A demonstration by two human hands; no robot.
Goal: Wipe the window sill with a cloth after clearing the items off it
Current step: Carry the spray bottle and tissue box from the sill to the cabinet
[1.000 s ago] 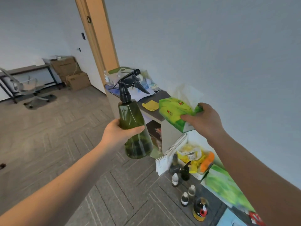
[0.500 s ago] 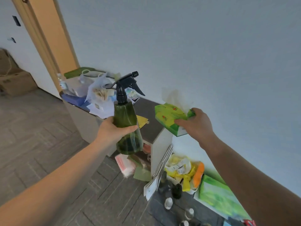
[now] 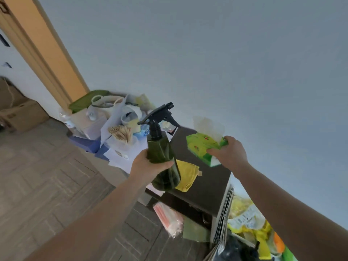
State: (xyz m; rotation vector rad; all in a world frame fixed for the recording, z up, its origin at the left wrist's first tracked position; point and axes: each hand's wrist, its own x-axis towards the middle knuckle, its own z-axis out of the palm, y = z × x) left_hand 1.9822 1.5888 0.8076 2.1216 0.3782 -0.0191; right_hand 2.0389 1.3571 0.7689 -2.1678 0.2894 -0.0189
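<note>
Left hand (image 3: 146, 165): fingers wrapped round green spray bottle (image 3: 162, 159), held upright in the air.
Right hand (image 3: 228, 154): fingers & thumb pinching green tissue pack (image 3: 205, 146), white tissue sticking out top.
Cloth (image 3: 186, 175): yellow, lying on dark surface (image 3: 209, 187), right under the bottle, not picked up.
Window sill: not in view, can't tell if bare.
Done so far: prob. 2 things taken off sill, both up over the surface.
Left to do: put both down, grab cloth, go back, wipe sill. Early stage, approx.
</note>
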